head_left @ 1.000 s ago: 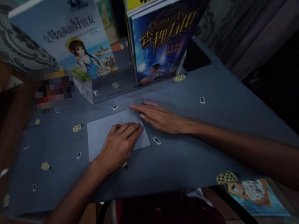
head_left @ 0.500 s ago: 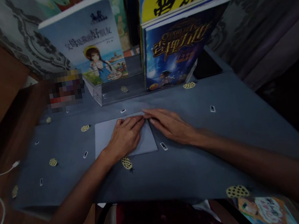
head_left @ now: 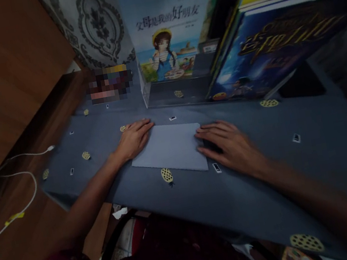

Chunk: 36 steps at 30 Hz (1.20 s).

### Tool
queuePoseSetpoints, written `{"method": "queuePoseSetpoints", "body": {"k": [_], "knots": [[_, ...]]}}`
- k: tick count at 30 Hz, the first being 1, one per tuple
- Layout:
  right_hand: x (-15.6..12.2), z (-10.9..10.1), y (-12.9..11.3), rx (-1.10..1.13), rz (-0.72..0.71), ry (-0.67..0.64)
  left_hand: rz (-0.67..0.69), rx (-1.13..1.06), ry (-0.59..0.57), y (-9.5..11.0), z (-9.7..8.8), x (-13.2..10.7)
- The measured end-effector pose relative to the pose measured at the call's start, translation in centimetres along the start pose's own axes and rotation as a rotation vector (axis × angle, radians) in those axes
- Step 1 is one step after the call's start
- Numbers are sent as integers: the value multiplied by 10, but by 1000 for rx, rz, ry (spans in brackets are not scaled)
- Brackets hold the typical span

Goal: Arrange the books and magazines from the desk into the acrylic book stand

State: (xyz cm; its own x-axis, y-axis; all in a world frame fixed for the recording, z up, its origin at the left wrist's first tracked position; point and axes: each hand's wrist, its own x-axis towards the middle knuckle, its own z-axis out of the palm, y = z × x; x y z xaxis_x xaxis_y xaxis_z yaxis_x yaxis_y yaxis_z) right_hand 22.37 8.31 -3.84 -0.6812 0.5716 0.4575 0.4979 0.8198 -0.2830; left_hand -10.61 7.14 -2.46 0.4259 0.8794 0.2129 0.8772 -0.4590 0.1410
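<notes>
A pale rectangular sheet of paper (head_left: 168, 149) lies flat on the grey-blue tablecloth in front of me. It looks folded, though the layers are hard to make out. My left hand (head_left: 133, 140) rests at its left edge, palm down, fingers stretched out and partly over the cloth. At the right edge is my right hand (head_left: 224, 141), its fingers apart and the fingertips touching the paper's border. Neither hand grips anything.
Behind the paper, a clear stand (head_left: 144, 92) holds upright books, among them a light-blue book (head_left: 174, 18) and a dark-blue book (head_left: 280, 48). A dark flat object (head_left: 301, 82) lies at the right. A white cable (head_left: 33, 181) runs along the left side.
My hands have moved apart, from together at the paper's top right to its opposite sides. My head view has turned left, so everything appears shifted rightward.
</notes>
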Motion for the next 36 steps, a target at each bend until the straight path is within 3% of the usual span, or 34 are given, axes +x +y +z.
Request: {"method": "queuePoseSetpoints", "body": {"k": [3, 7, 11, 16, 25, 36], "knots": [[13, 2, -25, 25, -92, -51, 6, -5, 22, -3, 3, -1], [42, 18, -76, 144, -328, -217, 8, 4, 37, 0, 7, -1], [68, 39, -106, 71, -406, -344, 3, 0, 41, -2, 10, -1], [83, 50, -108, -28, -393, -372, -11, -40, 45, -6, 14, 0], [91, 53, -112, 13, -275, -459, -15, -81, 52, -8, 12, 0], [88, 39, -90, -20, -136, -427, 0, -65, 64, -7, 10, 0]]}}
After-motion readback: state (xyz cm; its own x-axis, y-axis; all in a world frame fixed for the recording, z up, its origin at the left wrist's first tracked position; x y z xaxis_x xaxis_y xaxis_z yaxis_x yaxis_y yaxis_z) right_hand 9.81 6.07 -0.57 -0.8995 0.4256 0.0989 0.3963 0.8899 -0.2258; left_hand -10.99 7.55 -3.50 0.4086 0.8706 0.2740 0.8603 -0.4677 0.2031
